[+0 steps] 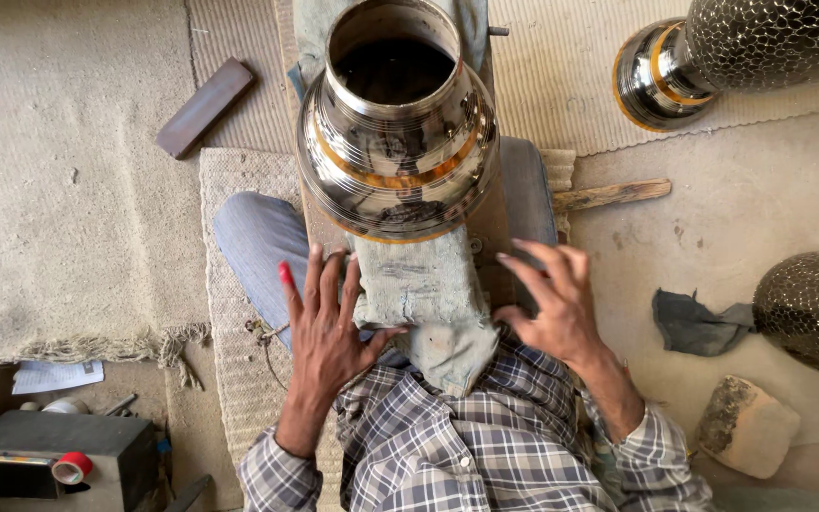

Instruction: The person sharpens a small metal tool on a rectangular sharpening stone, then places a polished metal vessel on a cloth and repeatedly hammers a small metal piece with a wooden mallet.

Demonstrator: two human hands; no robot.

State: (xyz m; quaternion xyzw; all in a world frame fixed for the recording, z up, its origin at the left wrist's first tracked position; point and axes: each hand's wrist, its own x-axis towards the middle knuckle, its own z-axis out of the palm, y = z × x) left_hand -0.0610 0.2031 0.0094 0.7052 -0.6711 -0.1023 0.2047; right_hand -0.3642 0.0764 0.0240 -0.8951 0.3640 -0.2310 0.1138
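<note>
Both hands, left hand (326, 327) and right hand (554, 301), hover empty with fingers spread just below a polished metal pot (397, 128) on a cloth-padded stand, likely heavy, slippery, best gripped around its neck.

One camera only, head-worn, aimed almost straight down over the seated person's lap. Close range: the metal pot (396, 123) fills top centre, both hands sit mid-frame, checked shirt along the bottom edge, floor and mats around. No second view to overlap.
</note>
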